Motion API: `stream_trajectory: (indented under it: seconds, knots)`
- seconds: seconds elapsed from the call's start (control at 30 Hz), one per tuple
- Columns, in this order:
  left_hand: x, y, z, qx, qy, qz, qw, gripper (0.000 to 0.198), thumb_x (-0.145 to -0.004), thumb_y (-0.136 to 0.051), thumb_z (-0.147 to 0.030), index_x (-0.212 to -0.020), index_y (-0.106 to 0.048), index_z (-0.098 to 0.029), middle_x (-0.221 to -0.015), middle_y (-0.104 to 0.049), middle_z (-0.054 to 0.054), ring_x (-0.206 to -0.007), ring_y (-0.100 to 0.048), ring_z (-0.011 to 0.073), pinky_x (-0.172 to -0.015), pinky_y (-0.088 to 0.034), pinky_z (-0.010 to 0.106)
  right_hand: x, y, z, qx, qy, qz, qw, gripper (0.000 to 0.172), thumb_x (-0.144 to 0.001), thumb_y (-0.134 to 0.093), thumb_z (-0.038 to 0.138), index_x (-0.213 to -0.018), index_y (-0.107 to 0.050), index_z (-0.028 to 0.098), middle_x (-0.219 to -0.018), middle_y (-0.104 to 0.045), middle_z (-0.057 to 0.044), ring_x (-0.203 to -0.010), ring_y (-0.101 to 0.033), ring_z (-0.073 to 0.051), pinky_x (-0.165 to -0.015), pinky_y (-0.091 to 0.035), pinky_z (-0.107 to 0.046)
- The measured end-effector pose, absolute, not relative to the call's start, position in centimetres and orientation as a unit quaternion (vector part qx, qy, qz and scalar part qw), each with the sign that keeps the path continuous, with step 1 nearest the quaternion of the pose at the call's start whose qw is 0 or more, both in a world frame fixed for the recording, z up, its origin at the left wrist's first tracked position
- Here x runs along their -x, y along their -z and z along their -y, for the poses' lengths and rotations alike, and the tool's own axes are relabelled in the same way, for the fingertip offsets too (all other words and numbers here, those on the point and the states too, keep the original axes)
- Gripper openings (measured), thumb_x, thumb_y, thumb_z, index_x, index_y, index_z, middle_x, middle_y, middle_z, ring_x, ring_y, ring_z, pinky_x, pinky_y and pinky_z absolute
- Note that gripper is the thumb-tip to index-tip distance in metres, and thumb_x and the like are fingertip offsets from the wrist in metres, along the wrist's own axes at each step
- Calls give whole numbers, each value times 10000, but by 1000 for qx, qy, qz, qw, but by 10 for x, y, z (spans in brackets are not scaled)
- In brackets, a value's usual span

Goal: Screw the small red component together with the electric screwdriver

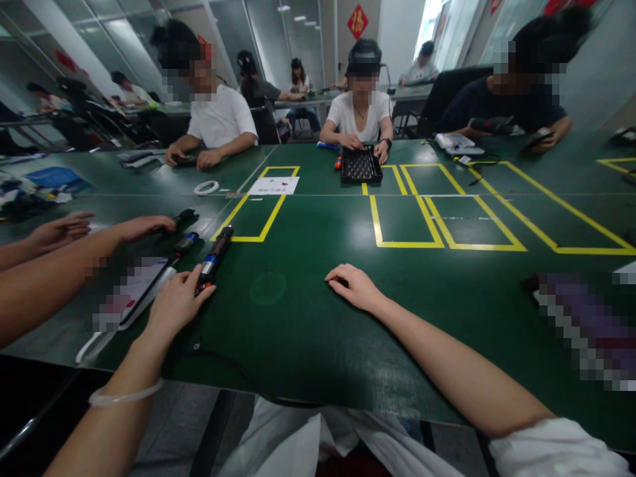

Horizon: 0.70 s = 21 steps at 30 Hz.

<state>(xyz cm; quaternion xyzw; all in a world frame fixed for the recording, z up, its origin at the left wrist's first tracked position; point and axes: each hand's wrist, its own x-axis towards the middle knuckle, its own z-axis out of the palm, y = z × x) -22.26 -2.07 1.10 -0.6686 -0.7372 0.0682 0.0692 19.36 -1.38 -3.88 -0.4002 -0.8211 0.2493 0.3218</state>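
My left hand [176, 301] rests at the near end of a black cylindrical tool with a blue band [216, 255], which looks like a flashlight lying on the table. Thumb and fingers close around its orange-red end, and the far end points away from me. My right hand [356, 286] lies on the green table [308, 351] with its fingers curled in towards the thumb. Nothing shows in it. A similar dark tool with a blue part [186, 244] lies just left of the first one.
At the left, a co-worker's hand [146, 227] touches another black tool [183, 217]. A phone-like tablet [136, 291] lies beside my left wrist. Ahead are yellow tape outlines [405, 245], a paper sheet [274, 185], a tape roll [206, 188] and a black tray [362, 177] handled by a person opposite.
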Motion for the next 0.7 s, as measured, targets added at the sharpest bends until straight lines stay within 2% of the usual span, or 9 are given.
stream_trajectory:
  seconds: [0.2, 0.4, 0.53, 0.7]
  knots:
    - [219, -13, 30, 649, -55, 747, 130, 558, -918, -411, -474, -1362, -439, -139, -1319, -527, 149, -1126, -514, 274, -921, -407, 315, -193, 37, 14, 400, -247, 824, 316, 124, -905, -563, 160, -960, -671, 184, -919, -680, -52, -896, -583, -183, -825, -445, -326]
    - [194, -19, 45, 637, -32, 750, 176, 443, -927, -388, -447, -1224, -498, -138, -1103, -596, 136, -976, -570, 272, -747, -430, 309, -193, 36, 15, 401, -247, 824, 315, 124, -902, -562, 157, -953, -672, 182, -927, -683, -50, -891, -577, -181, -813, -442, -318]
    - [188, -19, 47, 628, -54, 754, 183, 345, -934, -375, -432, -1096, -526, -168, -1077, -606, 115, -950, -570, 265, -700, -412, 300, -193, 36, 15, 401, -245, 824, 317, 126, -903, -561, 157, -952, -672, 190, -919, -681, -45, -881, -575, -177, -801, -439, -311]
    - [190, -20, 47, 625, -67, 752, 196, 390, -955, -289, -438, -1004, -547, -149, -1004, -628, 116, -863, -587, 256, -631, -380, 290, -193, 36, 15, 403, -247, 824, 313, 124, -904, -561, 163, -953, -672, 185, -923, -681, -51, -884, -575, -183, -797, -442, -316]
